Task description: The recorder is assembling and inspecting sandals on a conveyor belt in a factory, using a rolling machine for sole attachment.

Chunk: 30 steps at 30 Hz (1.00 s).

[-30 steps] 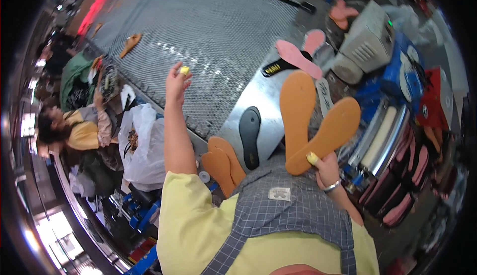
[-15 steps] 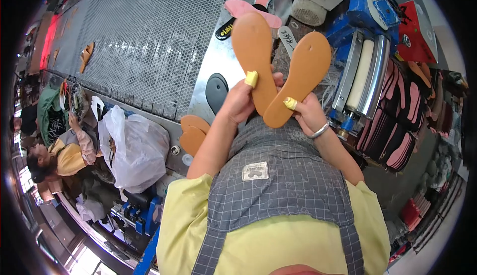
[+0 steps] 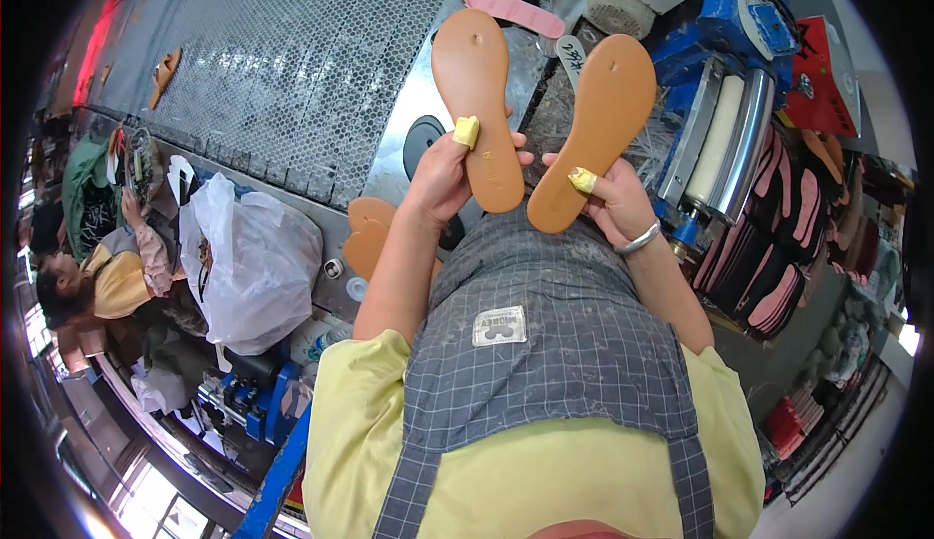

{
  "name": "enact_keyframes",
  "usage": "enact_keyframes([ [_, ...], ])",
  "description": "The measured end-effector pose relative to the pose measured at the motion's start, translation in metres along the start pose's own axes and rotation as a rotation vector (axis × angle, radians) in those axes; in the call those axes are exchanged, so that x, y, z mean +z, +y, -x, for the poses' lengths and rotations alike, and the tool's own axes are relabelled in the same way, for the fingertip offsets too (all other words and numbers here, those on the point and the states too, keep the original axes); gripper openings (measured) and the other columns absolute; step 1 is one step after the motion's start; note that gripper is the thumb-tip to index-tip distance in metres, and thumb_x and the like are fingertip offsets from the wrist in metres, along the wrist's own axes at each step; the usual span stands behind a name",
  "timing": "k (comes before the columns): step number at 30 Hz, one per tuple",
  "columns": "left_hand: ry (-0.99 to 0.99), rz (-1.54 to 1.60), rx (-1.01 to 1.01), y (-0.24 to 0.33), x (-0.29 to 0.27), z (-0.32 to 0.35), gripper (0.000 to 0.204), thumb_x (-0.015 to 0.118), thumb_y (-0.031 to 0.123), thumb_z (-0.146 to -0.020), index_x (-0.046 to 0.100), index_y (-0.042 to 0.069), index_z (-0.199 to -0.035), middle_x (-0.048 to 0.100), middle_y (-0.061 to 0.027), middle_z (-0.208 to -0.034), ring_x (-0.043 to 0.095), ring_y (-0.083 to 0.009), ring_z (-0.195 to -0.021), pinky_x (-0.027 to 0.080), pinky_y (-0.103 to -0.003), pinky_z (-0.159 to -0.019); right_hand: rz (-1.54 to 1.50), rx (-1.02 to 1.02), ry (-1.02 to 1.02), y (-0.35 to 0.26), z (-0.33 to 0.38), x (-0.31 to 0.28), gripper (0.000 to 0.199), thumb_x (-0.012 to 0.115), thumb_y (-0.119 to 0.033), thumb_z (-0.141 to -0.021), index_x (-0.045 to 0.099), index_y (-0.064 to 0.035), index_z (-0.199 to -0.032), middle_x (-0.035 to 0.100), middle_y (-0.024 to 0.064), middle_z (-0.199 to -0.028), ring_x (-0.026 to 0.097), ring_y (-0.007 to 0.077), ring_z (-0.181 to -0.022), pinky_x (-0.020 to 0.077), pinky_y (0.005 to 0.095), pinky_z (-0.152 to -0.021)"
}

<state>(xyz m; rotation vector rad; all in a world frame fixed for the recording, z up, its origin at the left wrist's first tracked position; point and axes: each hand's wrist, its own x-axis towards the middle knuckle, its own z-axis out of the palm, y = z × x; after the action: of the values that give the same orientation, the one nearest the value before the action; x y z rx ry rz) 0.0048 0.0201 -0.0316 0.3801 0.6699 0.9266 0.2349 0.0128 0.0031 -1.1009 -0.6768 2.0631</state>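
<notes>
My left hand (image 3: 443, 177) grips a tan sandal sole (image 3: 472, 64) near its heel, the thumb on top and fingers underneath. In my right hand (image 3: 625, 210) is a second tan sole (image 3: 617, 91), pinched the same way by its narrow end. Both soles point away from me, toe ends up, side by side with a gap between them. Each has a small slot near the toe, and the left one bears a faint mark at the heel. Yellow tape wraps both thumbs. More tan soles (image 3: 368, 231) lie on the bench left of my left forearm.
A mesh conveyor (image 3: 292, 62) carries a tan sandal (image 3: 165, 77). Pink insoles (image 3: 510, 6) and a black sole (image 3: 422, 142) lie ahead. A roller machine (image 3: 715, 140) stands right, beside stacked pink-and-black insoles (image 3: 769, 247). At left are a white plastic bag (image 3: 248, 267) and another person (image 3: 117, 281).
The two soles have moved apart; their heels overlapped before. The left sole has shifted left and now shows its heel mark. My hands have spread slightly.
</notes>
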Motion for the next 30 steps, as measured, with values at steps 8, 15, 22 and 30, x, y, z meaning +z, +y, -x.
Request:
enact_keyframes([
  [8,-0.045,0.074,-0.024,-0.007,-0.013,0.001,0.054,0.041,0.040,-0.098,0.033,0.004,-0.137,0.060,-0.0136,-0.106,0.065,-0.0241,-0.091,0.057,-0.034,-0.075,0.041,0.056,0.010,0.001,-0.010,0.004,0.036,0.060,-0.008,-0.086,0.049,0.0042,-0.118,0.060,0.0177,-0.116,0.062,0.0235,-0.103,0.0534,0.0355,-0.087],
  [15,0.018,-0.148,-0.016,-0.001,-0.032,0.003,0.055,0.068,0.029,-0.084,0.044,0.002,-0.126,0.061,-0.0117,-0.108,0.065,-0.0216,-0.090,0.055,-0.033,-0.077,0.169,0.124,0.017,0.010,-0.042,0.010,0.034,0.062,-0.002,-0.082,0.053,0.0037,-0.114,0.064,0.0146,-0.109,0.064,0.0210,-0.096,0.0538,0.0331,-0.081],
  [22,0.067,-0.066,0.000,0.034,-0.084,-0.010,0.051,0.068,0.025,-0.083,0.045,0.001,-0.121,0.061,-0.0128,-0.109,0.065,-0.0203,-0.087,0.055,-0.032,-0.074,0.075,0.098,0.031,0.015,-0.106,0.030,0.032,0.060,0.002,-0.082,0.054,0.0039,-0.113,0.064,0.0149,-0.107,0.064,0.0227,-0.095,0.0533,0.0346,-0.083],
  [30,0.390,0.020,0.075,0.105,-0.189,-0.015,0.058,0.021,0.050,-0.099,0.043,0.003,-0.125,0.061,-0.0145,-0.104,0.064,-0.0212,-0.080,0.057,-0.033,-0.068,-0.006,0.205,0.045,0.009,-0.227,0.055,0.036,0.050,0.002,-0.083,0.045,0.0082,-0.118,0.060,0.0248,-0.110,0.062,0.0367,-0.097,0.0516,0.0476,-0.085],
])
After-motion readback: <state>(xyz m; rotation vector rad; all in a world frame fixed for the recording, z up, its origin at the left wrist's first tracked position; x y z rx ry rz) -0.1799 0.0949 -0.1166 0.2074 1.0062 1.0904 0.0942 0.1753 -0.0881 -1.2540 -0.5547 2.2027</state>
